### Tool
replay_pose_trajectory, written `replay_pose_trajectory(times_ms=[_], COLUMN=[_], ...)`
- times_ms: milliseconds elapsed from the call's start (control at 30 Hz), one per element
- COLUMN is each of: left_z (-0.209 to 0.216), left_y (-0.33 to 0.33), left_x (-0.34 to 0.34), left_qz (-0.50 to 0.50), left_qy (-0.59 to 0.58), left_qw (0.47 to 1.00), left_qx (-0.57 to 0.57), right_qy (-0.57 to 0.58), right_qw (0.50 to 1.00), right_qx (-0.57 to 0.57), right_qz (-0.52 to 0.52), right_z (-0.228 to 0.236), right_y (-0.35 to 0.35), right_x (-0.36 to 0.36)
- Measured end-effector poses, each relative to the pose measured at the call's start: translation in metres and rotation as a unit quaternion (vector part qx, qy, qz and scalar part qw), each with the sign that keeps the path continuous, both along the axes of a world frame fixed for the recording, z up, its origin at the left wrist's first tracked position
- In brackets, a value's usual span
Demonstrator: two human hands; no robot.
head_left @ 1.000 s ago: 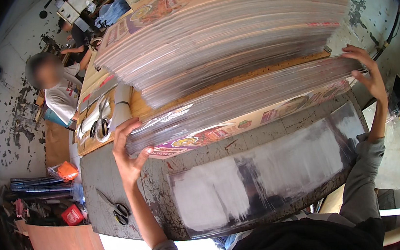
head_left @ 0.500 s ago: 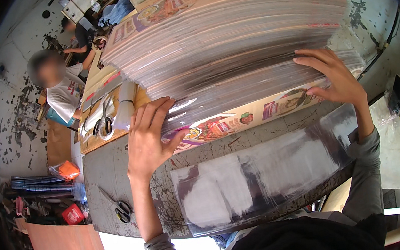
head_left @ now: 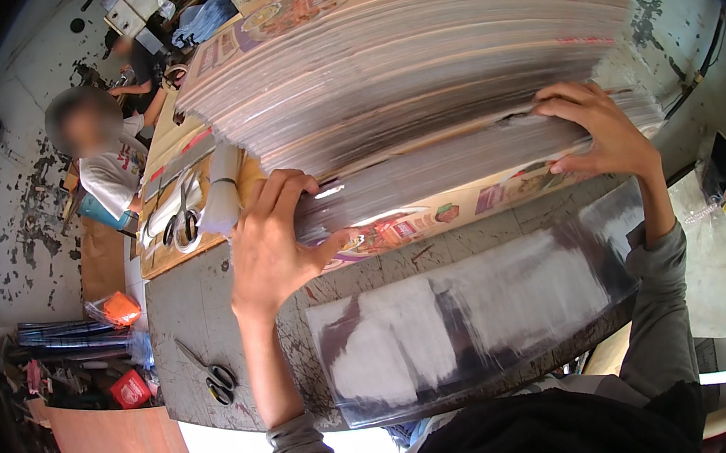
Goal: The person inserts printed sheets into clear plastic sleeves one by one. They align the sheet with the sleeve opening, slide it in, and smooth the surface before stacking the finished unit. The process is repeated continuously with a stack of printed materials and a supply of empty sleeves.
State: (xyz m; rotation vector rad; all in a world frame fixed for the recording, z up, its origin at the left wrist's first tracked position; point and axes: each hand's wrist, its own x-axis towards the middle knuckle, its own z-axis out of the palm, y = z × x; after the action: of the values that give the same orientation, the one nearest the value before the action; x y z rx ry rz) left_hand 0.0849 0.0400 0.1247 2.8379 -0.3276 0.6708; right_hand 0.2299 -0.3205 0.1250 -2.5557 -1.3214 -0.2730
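Observation:
A thick bundle of printed plastic sheets (head_left: 428, 175) stands on its long edge at the front of a tall stack (head_left: 416, 53) of similar sheets. Its near face carries colourful food pictures. Around its left end my left hand (head_left: 271, 236) is closed, fingers over the top and thumb on the printed face. My right hand (head_left: 596, 131) grips the right end the same way, fingertips at the top rear edge and thumb in front. Nearer to me a long clear plastic sheet (head_left: 478, 312) with whitish smears lies flat on the dark scratched table (head_left: 212, 304).
Black-handled scissors (head_left: 210, 375) lie on the table at left. Another pair of scissors (head_left: 181, 223) and a roll of clear film (head_left: 222, 193) rest on a wooden board. Two people sit at the far left. A dark phone (head_left: 720, 167) lies on the right.
Both hands keep their hold on the bundle. My right hand has shifted slightly, and a narrow gap shows between the bundle and the stack behind. The whole view has moved a little.

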Motion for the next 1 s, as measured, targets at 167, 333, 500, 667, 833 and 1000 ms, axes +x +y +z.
replay_pose_trajectory(times_ms=[167, 333, 500, 667, 833, 1000], left_z=[-0.001, -0.005, -0.018, -0.017, -0.020, -0.016], left_y=[-0.011, -0.024, -0.028, -0.028, -0.028, -0.027], left_x=[0.010, 0.023, 0.032, 0.027, 0.028, 0.011], left_qz=[0.035, 0.009, 0.002, -0.009, -0.007, 0.043], left_qy=[-0.008, -0.025, -0.037, -0.037, -0.047, -0.053], left_qw=[0.997, 0.998, 0.999, 0.998, 0.998, 0.993], left_qx=[0.066, 0.064, 0.016, 0.040, 0.031, 0.098], right_qy=[-0.006, 0.017, 0.038, 0.072, 0.092, 0.039], right_qw=[1.000, 1.000, 0.998, 0.995, 0.993, 0.999], right_qx=[0.026, 0.014, 0.054, 0.067, 0.071, 0.001], right_qz=[-0.001, -0.004, -0.003, 0.017, 0.027, -0.025], right_z=[0.004, 0.005, -0.001, 0.002, 0.002, 0.008], right_y=[0.013, 0.020, 0.023, 0.024, 0.024, -0.001], right_x=[-0.001, 0.003, 0.006, 0.003, 0.003, -0.003])
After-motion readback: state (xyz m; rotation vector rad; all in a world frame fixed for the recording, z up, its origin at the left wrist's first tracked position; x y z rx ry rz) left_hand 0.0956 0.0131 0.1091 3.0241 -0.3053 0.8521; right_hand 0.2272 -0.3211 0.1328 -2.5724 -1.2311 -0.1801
